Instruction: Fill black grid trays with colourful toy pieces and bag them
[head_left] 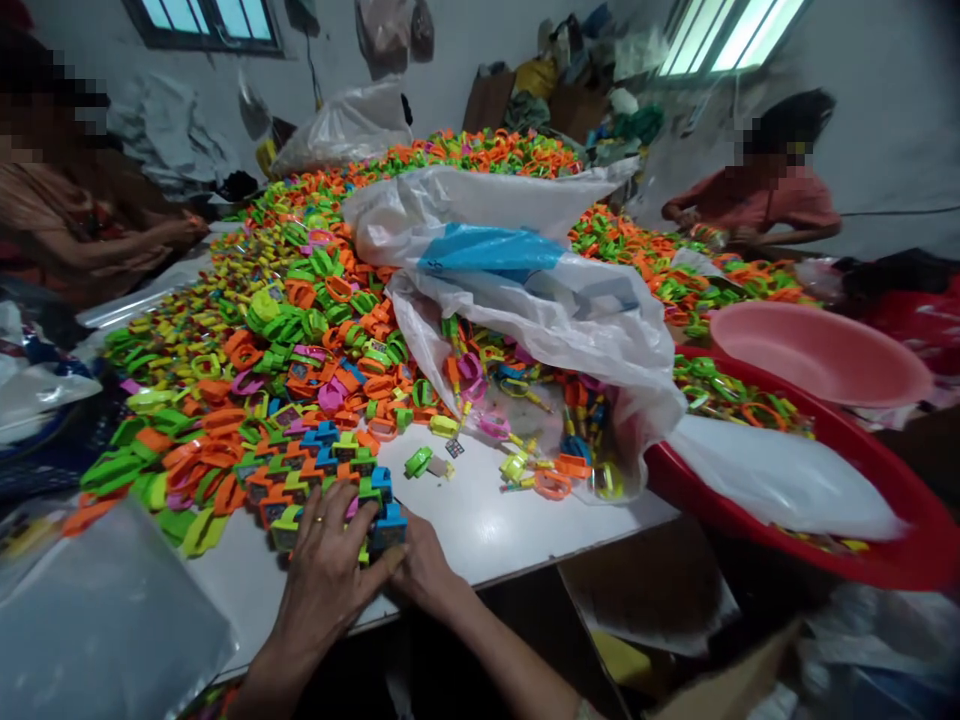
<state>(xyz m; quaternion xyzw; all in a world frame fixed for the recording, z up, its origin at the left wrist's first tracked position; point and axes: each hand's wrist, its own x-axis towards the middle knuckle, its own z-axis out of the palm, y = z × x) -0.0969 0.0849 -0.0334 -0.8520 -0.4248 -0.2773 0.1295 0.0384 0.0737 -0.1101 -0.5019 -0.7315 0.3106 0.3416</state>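
Note:
Neat rows of toy watches [330,452] in orange, green, blue and yellow stand packed together near the table's front edge. Over their near end lies my left hand [330,540], its fingers bent on the watches and its thumb pressed along the near side. My right hand [424,560] is against the right end of the rows, beside a blue watch [390,525]; its fingers are hidden behind the watches and my left thumb. A loose green watch [418,461] lies to the right, near a small dark patterned square [454,448].
A big heap of loose toy watches [300,290] covers the white table [480,510]. A white plastic sack [525,290] spills more pieces. At right are a red tub [885,500] and a pink basin [817,350]. Clear bags [112,610] lie front left. People sit left and right.

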